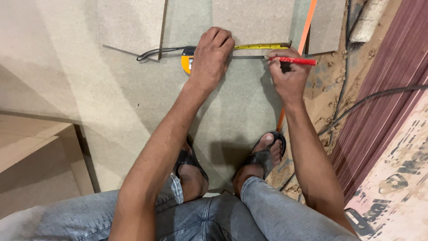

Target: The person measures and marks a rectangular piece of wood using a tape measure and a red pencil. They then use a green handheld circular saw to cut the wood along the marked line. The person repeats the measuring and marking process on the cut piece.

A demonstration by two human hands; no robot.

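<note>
My left hand [210,58] presses down on a yellow tape measure case [186,62] lying on a grey-green board [133,102]. The yellow tape blade [261,46] runs right from under that hand along the edge of a smaller brown board piece [252,20]. My right hand [289,76] grips a red pencil [294,60], its tip at the end of the blade near the board's right edge. A black strap [156,52] trails left from the tape case.
I squat on the board in black sandals [265,156] and jeans. An orange strip [307,22] and black cables [356,105] run along the sawdust-covered floor at right. Dark red sheets [388,89] are stacked at right. Another board piece [129,24] lies top left.
</note>
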